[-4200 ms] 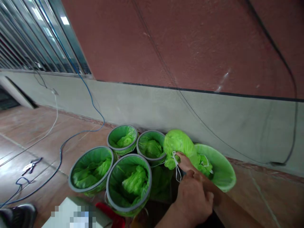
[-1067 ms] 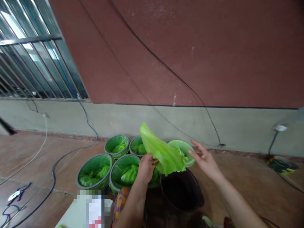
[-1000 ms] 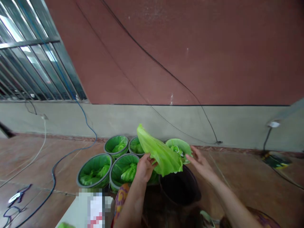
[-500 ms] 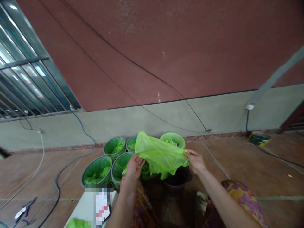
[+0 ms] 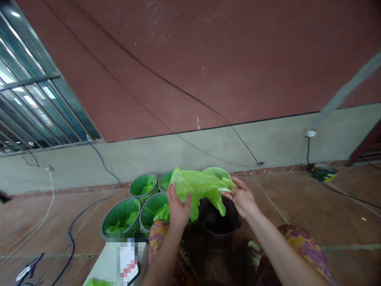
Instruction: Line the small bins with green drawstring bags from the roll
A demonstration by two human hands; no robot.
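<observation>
I see both forearms reaching fwd. L hand [image 5: 178, 203] is upright, back toward me, fingers pinched on the green bin liner [image 5: 199, 186]. R hand [image 5: 243, 197] clamps the opp. edge. The liner hangs btw them, just above the dark bucket [image 5: 220, 222], near the lined bins [image 5: 122, 212].

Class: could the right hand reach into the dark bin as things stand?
Probably, but not freely: the right hand is just above the dark bin, yet both it and the left hand grip the bag draped over its mouth.
</observation>
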